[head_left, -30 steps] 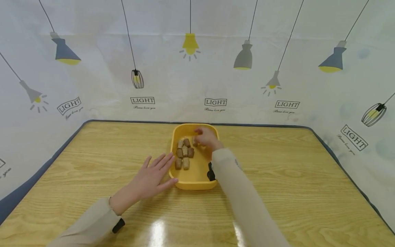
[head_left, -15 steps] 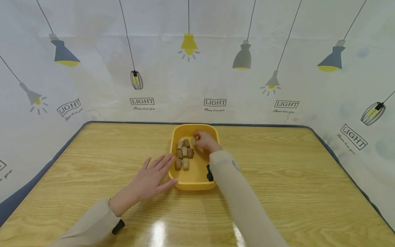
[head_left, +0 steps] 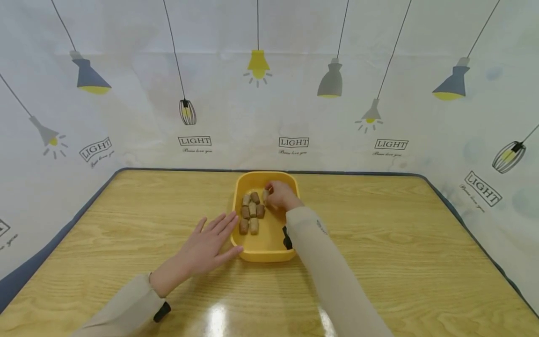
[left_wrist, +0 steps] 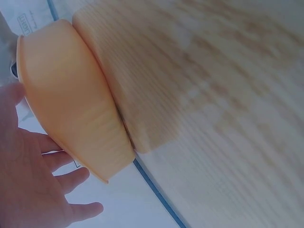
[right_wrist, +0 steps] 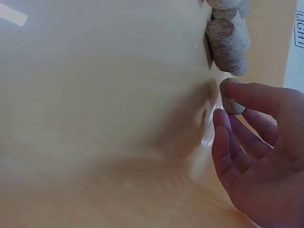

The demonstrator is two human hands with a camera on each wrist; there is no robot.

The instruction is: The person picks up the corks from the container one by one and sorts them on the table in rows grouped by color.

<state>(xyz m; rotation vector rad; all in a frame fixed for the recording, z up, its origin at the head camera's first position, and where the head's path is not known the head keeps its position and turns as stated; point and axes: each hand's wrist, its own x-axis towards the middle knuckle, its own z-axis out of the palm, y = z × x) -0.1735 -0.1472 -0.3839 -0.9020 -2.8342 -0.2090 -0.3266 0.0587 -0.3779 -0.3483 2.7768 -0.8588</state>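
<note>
In the head view, a yellow plastic tub (head_left: 265, 256) stands on the table and holds several corks (head_left: 254, 226), some dark brown and some light tan, clustered along its left side. My right hand (head_left: 283, 195) reaches into the tub's far part. Between thumb and fingers it pinches one cork (right_wrist: 232, 105), close to the others but apart from the nearest in the right wrist view. My left hand (head_left: 206, 245) lies at the tub's near left side, fingers spread and straight. Its fingertips touch the rim, and the left wrist view shows them along the tub's outer wall (left_wrist: 76, 95).
The wooden table (head_left: 404, 243) spreads out on both sides of the tub. Behind it hangs a pale backdrop (head_left: 236, 103) printed with lamps. A black strap piece (head_left: 287, 238) sits at the right cuff, over the tub's right wall, and another black piece (head_left: 162, 311) at the left cuff.
My right hand has come slightly down and nearer within the tub, still pinching the cork. The left hand stays at the rim. The head view has tilted slightly.
</note>
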